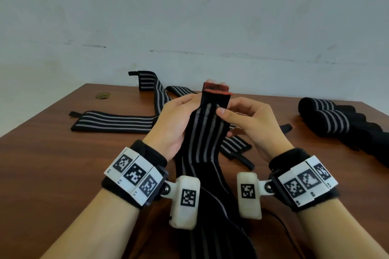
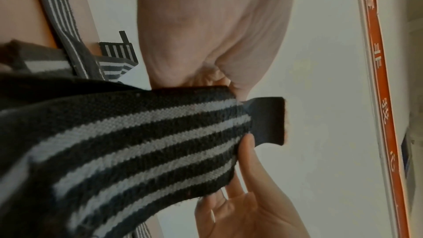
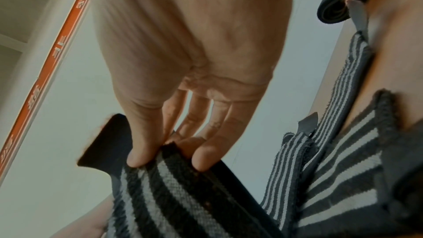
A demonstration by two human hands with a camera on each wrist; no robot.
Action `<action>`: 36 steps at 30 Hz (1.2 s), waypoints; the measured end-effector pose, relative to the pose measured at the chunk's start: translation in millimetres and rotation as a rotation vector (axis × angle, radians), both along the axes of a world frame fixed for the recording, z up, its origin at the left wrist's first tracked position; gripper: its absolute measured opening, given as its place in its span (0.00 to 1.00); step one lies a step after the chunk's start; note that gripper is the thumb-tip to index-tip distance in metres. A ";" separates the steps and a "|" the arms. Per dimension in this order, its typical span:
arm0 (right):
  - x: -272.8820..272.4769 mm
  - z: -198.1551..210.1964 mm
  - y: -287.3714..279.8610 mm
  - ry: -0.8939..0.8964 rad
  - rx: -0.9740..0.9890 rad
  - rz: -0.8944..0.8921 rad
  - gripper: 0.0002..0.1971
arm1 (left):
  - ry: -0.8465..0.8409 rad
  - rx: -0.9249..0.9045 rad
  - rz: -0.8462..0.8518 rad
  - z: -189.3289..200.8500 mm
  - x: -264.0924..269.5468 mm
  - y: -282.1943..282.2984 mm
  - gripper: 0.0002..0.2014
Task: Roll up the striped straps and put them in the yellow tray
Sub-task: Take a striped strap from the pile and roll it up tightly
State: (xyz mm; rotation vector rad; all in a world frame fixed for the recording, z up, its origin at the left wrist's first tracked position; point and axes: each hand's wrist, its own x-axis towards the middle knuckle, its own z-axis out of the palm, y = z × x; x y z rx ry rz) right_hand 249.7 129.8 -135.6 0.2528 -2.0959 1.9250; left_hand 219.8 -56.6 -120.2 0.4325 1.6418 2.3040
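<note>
a: what supports the scene?
b: a brown wooden table [image 1: 52, 153], wood-grain top, running back to a pale wall [image 1: 189, 17].

a: anything on the table near its far left edge?
b: one small olive-green object [image 1: 103, 95], low and rounded; what it is cannot be told.

a: marks on the wall?
b: scuffs and a few chipped streaks just above the table's far edge.

a: anything else above the table?
b: an orange band [image 2: 380, 82] with pale characters on a white surface; also seen from the right wrist [image 3: 43, 71].
</note>
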 end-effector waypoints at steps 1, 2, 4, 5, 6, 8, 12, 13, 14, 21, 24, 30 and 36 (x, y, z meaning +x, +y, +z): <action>-0.2 -0.1 0.5 0.001 -0.007 -0.009 0.07 | -0.002 0.009 0.001 -0.4 -0.6 -0.1 0.12; -0.2 0.2 0.7 0.001 -0.013 -0.015 0.07 | 0.000 0.016 -0.002 -0.5 -0.7 0.5 0.13; -0.5 0.0 1.5 0.000 -0.027 -0.031 0.09 | 0.001 0.023 -0.017 -1.0 -0.2 1.7 0.14; -0.3 -0.4 2.1 -0.001 -0.033 -0.043 0.10 | -0.003 0.026 -0.025 -1.2 -0.1 2.3 0.14; 0.0 -0.4 1.9 -0.002 -0.037 -0.053 0.11 | -0.010 0.029 -0.041 -0.7 -0.1 2.8 0.15; 0.9 -0.2 1.1 -0.009 -0.043 -0.062 0.09 | -0.019 0.029 -0.083 -0.1 0.9 2.6 0.17; 0.7 -0.6 1.2 -0.016 -0.023 -0.081 0.12 | 0.143 -0.088 -0.028 -6.3 -2.4 2.2 0.10; 0.1 -0.6 1.0 -0.011 -0.018 -0.098 0.12 | 0.158 -0.105 -0.017 -7.8 -3.6 2.1 0.10; -0.4 -0.6 1.1 -0.005 -0.019 -0.118 0.13 | 0.158 -0.120 -0.024 -8.5 -3.7 2.6 0.11; -1.7 1.6 2.5 0.125 -0.059 -0.166 0.07 | 0.140 -0.191 -0.119 -8.5 -1.2 3.9 0.12; -0.9 3.8 2.6 0.138 -0.118 -0.176 0.04 | 0.128 -0.201 -0.110 -8.2 -1.7 3.9 0.11; -1.9 2.1 3.4 0.146 -0.160 -0.160 0.06 | 0.068 -0.157 -0.122 -8.7 -1.1 5.3 0.10; -5.5 -1.2 3.5 0.129 -0.193 -0.141 0.06 | 0.024 -0.144 -0.125 -6.3 0.1 7.7 0.06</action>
